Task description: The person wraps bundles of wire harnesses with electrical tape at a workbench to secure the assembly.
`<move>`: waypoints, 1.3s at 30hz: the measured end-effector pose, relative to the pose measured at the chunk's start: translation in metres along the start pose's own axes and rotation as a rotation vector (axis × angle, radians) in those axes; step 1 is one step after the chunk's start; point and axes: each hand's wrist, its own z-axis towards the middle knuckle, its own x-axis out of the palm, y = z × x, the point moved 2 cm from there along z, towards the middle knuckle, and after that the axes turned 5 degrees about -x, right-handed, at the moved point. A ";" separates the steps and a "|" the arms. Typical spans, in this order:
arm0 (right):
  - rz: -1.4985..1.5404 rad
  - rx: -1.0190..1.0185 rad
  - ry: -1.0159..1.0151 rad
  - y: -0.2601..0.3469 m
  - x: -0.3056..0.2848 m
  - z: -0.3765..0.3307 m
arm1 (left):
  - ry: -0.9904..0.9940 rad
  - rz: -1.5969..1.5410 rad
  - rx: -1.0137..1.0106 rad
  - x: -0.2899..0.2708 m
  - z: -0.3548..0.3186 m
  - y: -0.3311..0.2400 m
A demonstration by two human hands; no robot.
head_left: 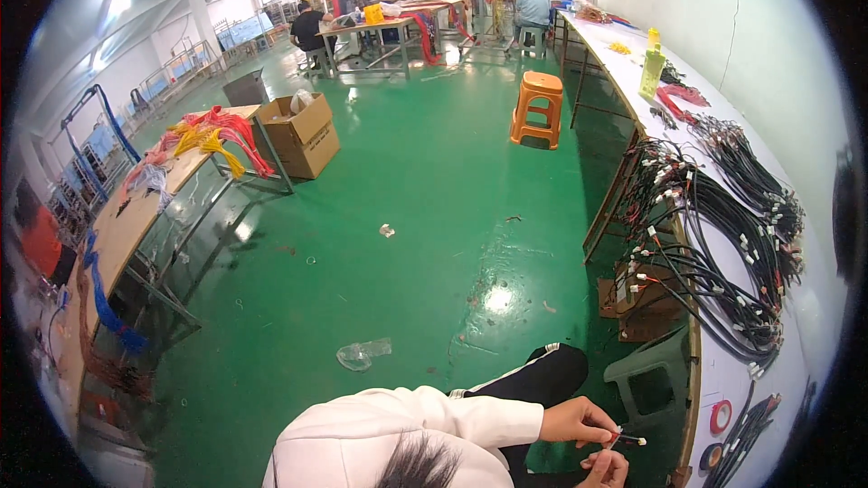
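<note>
Out of a white sleeve comes my left hand [579, 420], its fingers pinched together on a thin cable [629, 438]. The cable has dark and red wire and a small white connector at its tip. Just below, my right hand [604, 468] is closed with its fingertips near the same cable, partly cut off by the lower edge. The cable is small here, and its part between the fingers is hidden. On the white worktable [787, 429] beside my hands lie a row of black cables [749, 438], a red tape roll [720, 417] and a dark tape roll [712, 456].
A large bundle of black cables with white connectors [723, 244] hangs over the worktable's edge. Under it stand a grey stool [646, 375] and cardboard [646, 307]. An orange stool [538, 108], a carton [303, 140] and a wire-covered table [127, 208] stand farther off. Two people sit working far back.
</note>
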 end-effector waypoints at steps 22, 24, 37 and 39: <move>-0.010 0.030 0.020 -0.008 -0.001 0.003 | -0.138 0.169 0.077 0.002 0.000 0.002; -0.027 0.013 0.021 -0.007 -0.001 0.003 | -0.143 0.182 0.090 0.003 0.000 0.002; 0.015 0.020 -0.081 0.003 0.002 -0.001 | -0.146 0.192 0.166 0.008 -0.004 -0.002; -0.021 0.043 -0.061 -0.008 -0.004 -0.002 | -0.148 0.187 0.183 0.012 -0.004 -0.005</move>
